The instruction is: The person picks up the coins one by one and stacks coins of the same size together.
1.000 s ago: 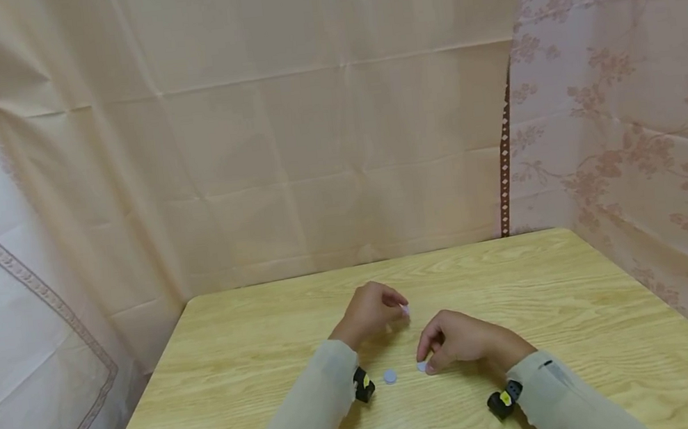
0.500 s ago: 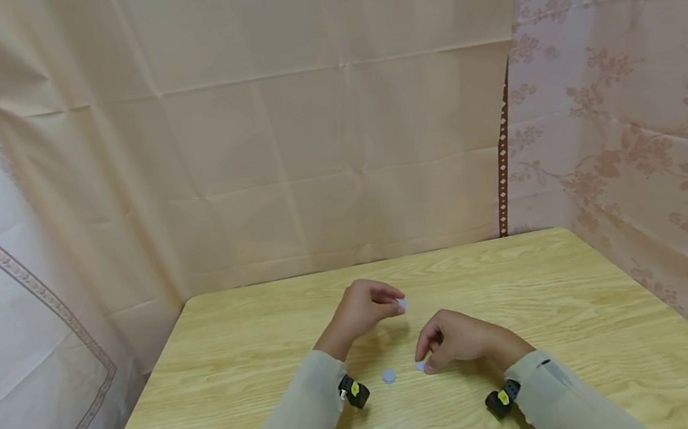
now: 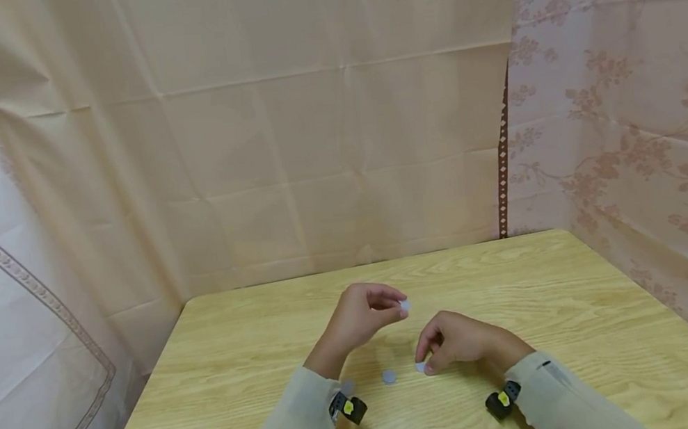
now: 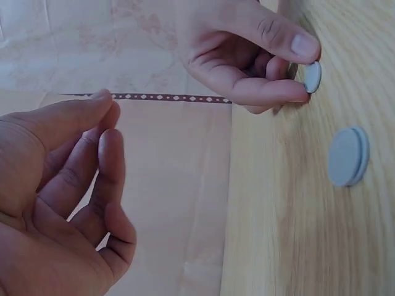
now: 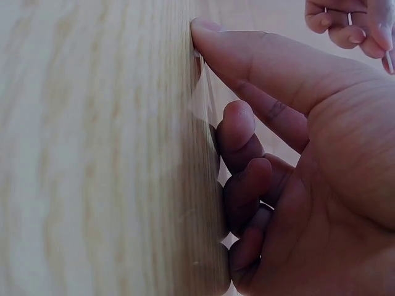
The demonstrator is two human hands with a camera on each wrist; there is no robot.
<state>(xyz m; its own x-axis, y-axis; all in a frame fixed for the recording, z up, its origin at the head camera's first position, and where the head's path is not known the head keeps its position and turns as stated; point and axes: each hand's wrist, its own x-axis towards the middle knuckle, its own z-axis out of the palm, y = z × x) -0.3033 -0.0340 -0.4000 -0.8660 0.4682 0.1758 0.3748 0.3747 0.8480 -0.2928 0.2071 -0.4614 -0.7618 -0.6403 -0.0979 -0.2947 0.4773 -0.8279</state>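
Small, pale grey round discs are about both hands. In the head view my left hand (image 3: 361,317) pinches one disc (image 3: 404,304) between thumb and fingertips, raised over the table; in the left wrist view this disc is hidden behind the fingers. Nearer to me, my right hand (image 3: 460,338) pinches a second disc (image 3: 421,367) low at the tabletop, its edge showing between thumb and finger in the left wrist view (image 4: 313,77). Left of that hand lie stacked discs (image 4: 349,156), one on another. Another pale disc (image 3: 348,387) shows beside my left wrist, partly covered by the wrist camera.
The wood-grain table (image 3: 240,365) reaches back to a beige curtain (image 3: 311,141). A flowered cloth (image 3: 635,107) hangs on the right, a white cloth (image 3: 8,313) on the left. Both wrists wear black cameras.
My left hand has risen a little from the table with its disc, and its forearm has shifted left, uncovering a disc by the wrist. My right hand has stayed nearly still.
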